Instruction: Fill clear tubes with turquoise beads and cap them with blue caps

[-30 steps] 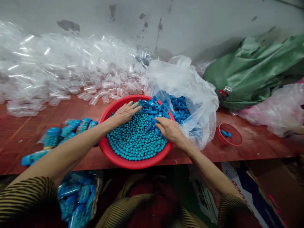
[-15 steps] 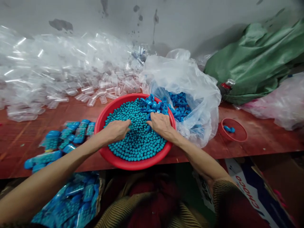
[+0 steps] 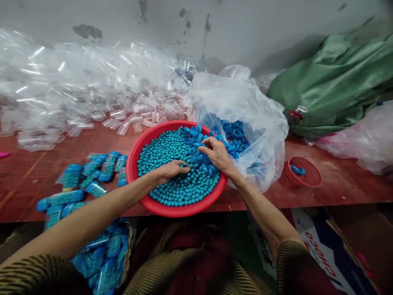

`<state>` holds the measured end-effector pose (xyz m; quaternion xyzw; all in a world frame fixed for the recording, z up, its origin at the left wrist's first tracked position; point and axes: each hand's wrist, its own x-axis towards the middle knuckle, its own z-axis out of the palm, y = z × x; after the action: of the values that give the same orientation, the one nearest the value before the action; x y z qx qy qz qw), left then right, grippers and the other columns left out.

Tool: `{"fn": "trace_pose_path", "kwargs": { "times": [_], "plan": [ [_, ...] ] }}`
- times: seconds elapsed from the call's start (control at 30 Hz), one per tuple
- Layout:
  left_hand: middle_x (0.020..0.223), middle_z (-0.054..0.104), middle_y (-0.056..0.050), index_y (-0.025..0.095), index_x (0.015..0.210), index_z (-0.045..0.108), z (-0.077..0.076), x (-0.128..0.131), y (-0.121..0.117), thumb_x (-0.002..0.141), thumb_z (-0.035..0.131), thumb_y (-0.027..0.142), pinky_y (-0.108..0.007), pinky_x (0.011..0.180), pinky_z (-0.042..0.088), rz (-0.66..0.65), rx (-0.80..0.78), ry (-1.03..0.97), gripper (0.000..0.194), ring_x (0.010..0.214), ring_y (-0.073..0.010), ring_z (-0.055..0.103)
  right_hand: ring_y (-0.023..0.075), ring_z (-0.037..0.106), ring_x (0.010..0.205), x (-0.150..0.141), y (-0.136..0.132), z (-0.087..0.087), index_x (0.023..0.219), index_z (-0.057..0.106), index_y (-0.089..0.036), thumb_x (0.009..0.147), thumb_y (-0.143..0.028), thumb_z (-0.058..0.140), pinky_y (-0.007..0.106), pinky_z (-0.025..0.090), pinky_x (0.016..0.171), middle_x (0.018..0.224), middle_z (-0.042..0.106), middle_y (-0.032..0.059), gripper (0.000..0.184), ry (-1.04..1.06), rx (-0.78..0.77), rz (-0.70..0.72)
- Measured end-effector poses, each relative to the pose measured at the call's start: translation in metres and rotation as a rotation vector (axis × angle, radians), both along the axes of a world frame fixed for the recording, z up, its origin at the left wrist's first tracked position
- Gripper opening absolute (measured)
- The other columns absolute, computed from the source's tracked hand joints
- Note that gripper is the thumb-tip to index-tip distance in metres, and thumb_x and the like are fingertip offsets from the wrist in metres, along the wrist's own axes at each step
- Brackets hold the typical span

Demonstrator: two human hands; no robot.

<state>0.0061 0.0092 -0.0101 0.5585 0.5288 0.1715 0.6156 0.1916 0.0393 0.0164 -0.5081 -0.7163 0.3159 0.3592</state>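
Left hand (image 3: 172, 170) low over the beads (image 3: 181, 194), right hand (image 3: 218, 156) by the blue pieces (image 3: 193, 137)

Left fingers are bent close to the thumb; their tips are dark against the beads, so I cannot tell whether they grip one. Right thumb and forefinger curve narrowly toward each other beside the blue pieces; whether anything is pinched there is unclear. Both hands are above the red basin (image 3: 181, 211), the forearms crossing its rim. Beyond the right hand, a cloudy bag (image 3: 236, 92) partly hides more blue parts. Left of the left hand lie filled containers (image 3: 72, 176), some covered by the forearm.
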Motion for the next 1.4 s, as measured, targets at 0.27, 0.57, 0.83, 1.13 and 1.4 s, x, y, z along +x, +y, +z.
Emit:
{"fn": "trace_pose_path", "kwargs": {
  "times": [0.27,0.57,0.83,1.13,1.4],
  "plan": [
    [0.088,0.065,-0.002,0.015,0.094,0.066,0.015,-0.027,-0.014,0.062,0.078,0.034,-0.027,0.074,0.041,0.254,-0.192,-0.423,0.039,0.078,-0.0131,0.057,0.0108,0.047,0.062,-0.002,-0.008,0.016,0.083,0.055,-0.017,0.078,-0.03,0.06,0.024,0.035,0.06,0.067,0.051,-0.004,0.015,-0.086,-0.016,0.207],
    [0.082,0.064,-0.002,0.015,0.093,0.06,0.017,-0.029,-0.02,0.063,0.076,0.037,-0.024,0.059,0.044,0.271,-0.168,-0.471,0.041,0.066,-0.0123,0.061,0.0075,0.044,0.051,-0.003,-0.015,-0.005,0.093,0.054,-0.018,0.076,-0.035,0.059,0.022,0.035,0.048,0.07,0.05,-0.0047,0.025,0.119,-0.297,0.24],
    [0.082,0.065,-0.003,0.015,0.095,0.055,0.016,-0.024,-0.024,0.067,0.071,0.045,-0.021,0.051,0.044,0.188,-0.091,-0.395,0.044,0.063,-0.0134,0.062,0.011,0.051,0.067,-0.011,-0.015,0.001,0.086,0.057,-0.017,0.072,-0.031,0.061,0.025,0.041,0.062,0.075,0.056,-0.0015,0.02,0.215,-0.276,0.339],
    [0.07,0.063,-0.002,0.015,0.094,0.053,0.018,-0.022,-0.034,0.07,0.069,0.048,-0.016,0.041,0.035,0.172,-0.062,-0.463,0.044,0.051,-0.0085,0.057,0.0121,0.051,0.068,-0.028,-0.022,0.001,0.084,0.052,-0.018,0.082,-0.032,0.056,0.026,0.042,0.066,0.074,0.054,-0.0015,0.014,0.043,0.009,0.231],
    [0.071,0.059,0.002,0.016,0.094,0.048,0.016,-0.018,-0.038,0.067,0.069,0.05,-0.018,0.037,0.04,0.274,-0.037,-0.445,0.048,0.046,-0.0087,0.055,0.0148,0.062,0.076,-0.031,-0.043,-0.007,0.112,0.059,-0.019,0.088,-0.024,0.044,0.029,0.052,0.068,0.089,0.065,0.0039,0.028,0.146,-0.09,0.319]
  ]
}}
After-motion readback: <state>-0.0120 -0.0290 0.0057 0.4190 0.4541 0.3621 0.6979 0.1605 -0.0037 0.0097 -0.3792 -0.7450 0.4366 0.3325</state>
